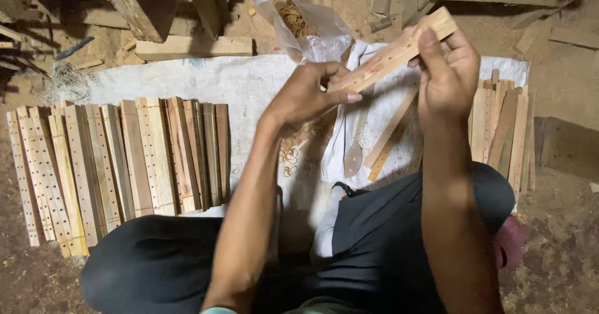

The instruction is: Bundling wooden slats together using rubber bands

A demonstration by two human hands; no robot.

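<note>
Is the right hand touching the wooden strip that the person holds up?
Touching. The head view shows the right hand gripping the upper end of the wooden strip, thumb pressed across it.

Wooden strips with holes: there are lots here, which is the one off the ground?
The strip held up between both hands, left hand at its lower end, right hand near the top. All others lie on the white sheet.

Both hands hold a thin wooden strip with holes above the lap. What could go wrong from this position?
The wooden strip is held only at its ends by the left hand and right hand; it might slip or snap. Falling, it could scatter the loose rubber bands on the white sheet.
</note>
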